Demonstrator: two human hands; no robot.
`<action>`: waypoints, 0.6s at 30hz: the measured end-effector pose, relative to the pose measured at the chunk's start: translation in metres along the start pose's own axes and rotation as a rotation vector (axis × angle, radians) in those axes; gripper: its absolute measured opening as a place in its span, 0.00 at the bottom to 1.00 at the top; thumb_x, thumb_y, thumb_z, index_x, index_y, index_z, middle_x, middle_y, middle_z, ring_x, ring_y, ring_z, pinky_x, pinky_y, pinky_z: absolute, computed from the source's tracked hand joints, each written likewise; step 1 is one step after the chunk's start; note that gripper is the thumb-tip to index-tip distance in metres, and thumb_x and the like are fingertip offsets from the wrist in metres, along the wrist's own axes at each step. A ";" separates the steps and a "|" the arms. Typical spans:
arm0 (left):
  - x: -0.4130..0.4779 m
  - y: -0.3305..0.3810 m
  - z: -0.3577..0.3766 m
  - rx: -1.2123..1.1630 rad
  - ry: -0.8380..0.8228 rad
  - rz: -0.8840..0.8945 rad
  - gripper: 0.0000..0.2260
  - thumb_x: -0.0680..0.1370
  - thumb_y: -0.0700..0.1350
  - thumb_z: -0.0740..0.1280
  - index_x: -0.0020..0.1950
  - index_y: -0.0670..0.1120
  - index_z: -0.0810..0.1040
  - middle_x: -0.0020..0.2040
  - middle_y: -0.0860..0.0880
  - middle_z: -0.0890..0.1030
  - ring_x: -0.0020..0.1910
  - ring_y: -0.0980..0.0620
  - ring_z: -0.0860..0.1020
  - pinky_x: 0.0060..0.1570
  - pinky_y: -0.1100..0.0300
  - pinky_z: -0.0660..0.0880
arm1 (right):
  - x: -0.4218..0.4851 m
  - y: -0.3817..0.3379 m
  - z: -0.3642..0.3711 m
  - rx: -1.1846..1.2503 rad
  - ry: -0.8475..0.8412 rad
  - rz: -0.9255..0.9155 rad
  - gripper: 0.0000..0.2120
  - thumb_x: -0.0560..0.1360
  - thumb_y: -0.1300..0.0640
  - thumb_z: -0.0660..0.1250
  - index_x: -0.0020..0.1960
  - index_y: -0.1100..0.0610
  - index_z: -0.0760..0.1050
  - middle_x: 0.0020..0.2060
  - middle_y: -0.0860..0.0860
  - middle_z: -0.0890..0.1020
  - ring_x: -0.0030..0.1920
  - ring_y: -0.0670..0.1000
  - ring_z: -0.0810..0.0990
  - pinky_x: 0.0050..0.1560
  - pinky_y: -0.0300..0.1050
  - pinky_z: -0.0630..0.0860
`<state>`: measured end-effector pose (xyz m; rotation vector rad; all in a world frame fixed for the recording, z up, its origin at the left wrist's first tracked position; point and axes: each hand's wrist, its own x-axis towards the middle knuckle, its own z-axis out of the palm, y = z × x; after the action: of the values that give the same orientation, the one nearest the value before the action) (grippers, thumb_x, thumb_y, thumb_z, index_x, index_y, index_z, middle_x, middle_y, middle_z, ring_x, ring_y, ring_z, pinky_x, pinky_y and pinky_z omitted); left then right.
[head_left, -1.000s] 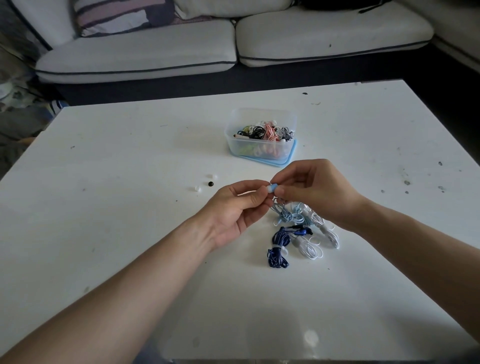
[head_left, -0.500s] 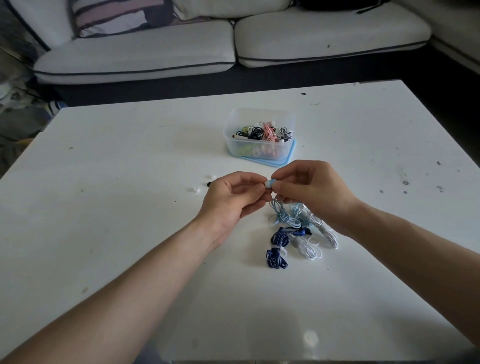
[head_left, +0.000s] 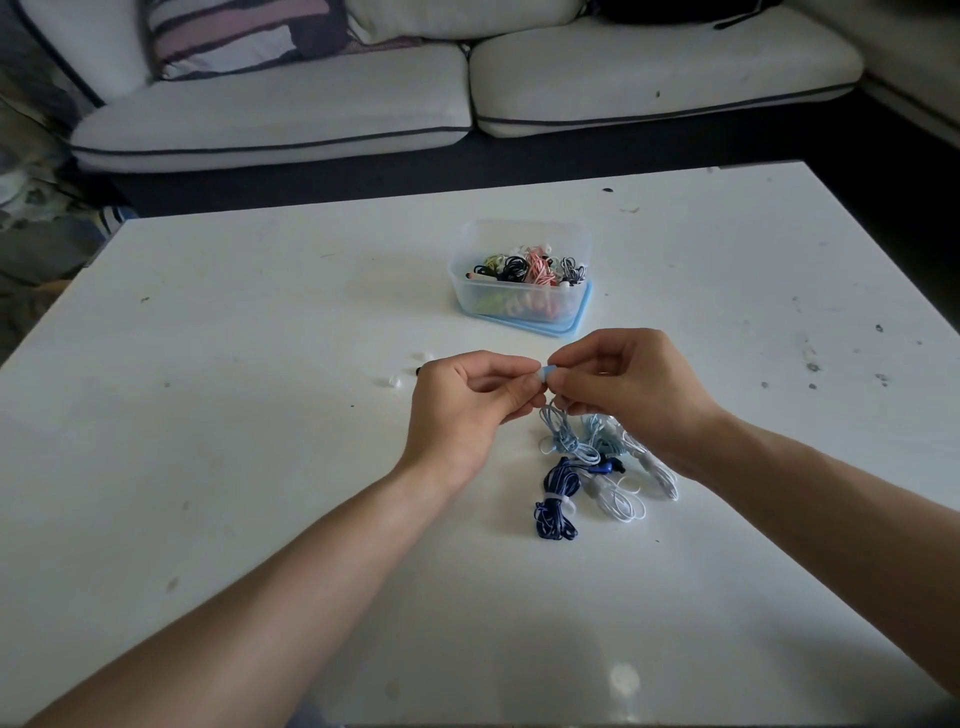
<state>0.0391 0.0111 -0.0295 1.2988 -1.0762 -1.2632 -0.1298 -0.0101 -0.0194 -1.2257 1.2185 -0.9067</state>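
The left hand (head_left: 465, 415) and right hand (head_left: 636, 387) both pinch the small light-blue earbud (head_left: 546, 373) above the middle of the counter (head_left: 234, 467); it lies crosswise between them, equally near each, its cable (head_left: 563, 439) hanging down to the counter

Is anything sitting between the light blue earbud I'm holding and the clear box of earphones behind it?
Nothing visible. The left hand and right hand pinch the light blue earbud; only bare table separates it from the clear box. The white ear tips lie off left, the cable bundles nearer you.
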 end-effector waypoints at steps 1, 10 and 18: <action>0.000 -0.001 0.000 0.009 0.006 0.008 0.04 0.72 0.36 0.74 0.46 0.42 0.84 0.39 0.41 0.85 0.39 0.47 0.85 0.41 0.63 0.79 | 0.000 0.000 0.000 0.005 0.004 0.002 0.05 0.71 0.64 0.76 0.46 0.60 0.83 0.34 0.56 0.85 0.35 0.52 0.84 0.42 0.43 0.80; -0.002 -0.004 0.001 0.049 0.015 0.012 0.05 0.72 0.36 0.75 0.47 0.41 0.84 0.39 0.42 0.86 0.41 0.45 0.85 0.43 0.62 0.80 | -0.001 0.006 0.004 -0.032 0.031 -0.013 0.05 0.71 0.65 0.77 0.45 0.60 0.82 0.33 0.56 0.85 0.34 0.51 0.84 0.41 0.42 0.80; -0.001 -0.003 0.001 0.141 0.017 0.070 0.05 0.72 0.37 0.76 0.47 0.41 0.85 0.38 0.44 0.86 0.39 0.47 0.85 0.45 0.57 0.81 | 0.000 0.010 0.004 0.025 0.007 0.005 0.05 0.72 0.66 0.75 0.47 0.63 0.82 0.36 0.59 0.85 0.35 0.52 0.84 0.42 0.42 0.80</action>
<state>0.0380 0.0123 -0.0319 1.3619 -1.2061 -1.1393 -0.1271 -0.0076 -0.0291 -1.1995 1.2120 -0.9210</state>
